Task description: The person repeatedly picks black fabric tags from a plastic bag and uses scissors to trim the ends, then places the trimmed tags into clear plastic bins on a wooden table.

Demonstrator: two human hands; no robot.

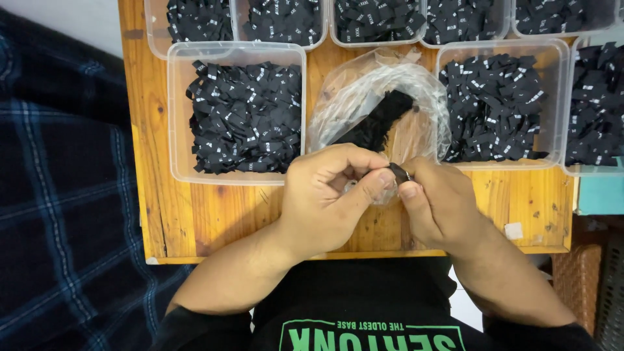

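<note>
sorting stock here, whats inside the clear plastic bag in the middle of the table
Inside the clear plastic bag lies a dark clump of black labels. Its lower end is covered by the left hand and right hand, which pinch a small black label.

both hands [335,195] [437,201] pinch a small black label [399,172] over the wooden table [156,162].

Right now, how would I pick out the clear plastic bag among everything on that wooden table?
Start at the wooden table and its clear plastic tubs of small black labels. Between the two front tubs, the left front tub and the right front tub, lies the clear plastic bag, just beyond the left hand and right hand. Alone among them it is soft, crumpled and shiny.
</note>
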